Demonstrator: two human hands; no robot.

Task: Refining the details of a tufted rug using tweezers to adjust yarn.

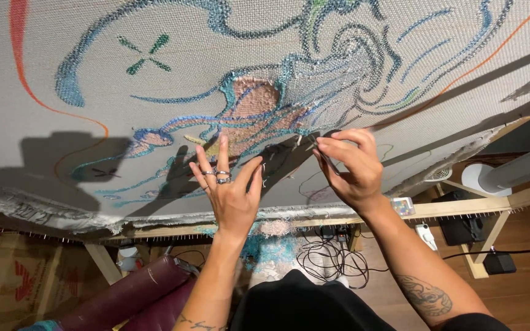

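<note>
In the head view, the stretched backing cloth (50,79) fills the upper frame. Its blue outlines and one pink patch (254,101) look tufted; most areas remain bare, so much is probably left. At centre, the left hand (231,190) lies against the cloth, fingers spread. The right hand (349,168) pinches a thin dark thread (328,163).

workshop | tufting cloth (154,98) stretched on wooden frame (461,211) | cables (332,257) on floor
</note>
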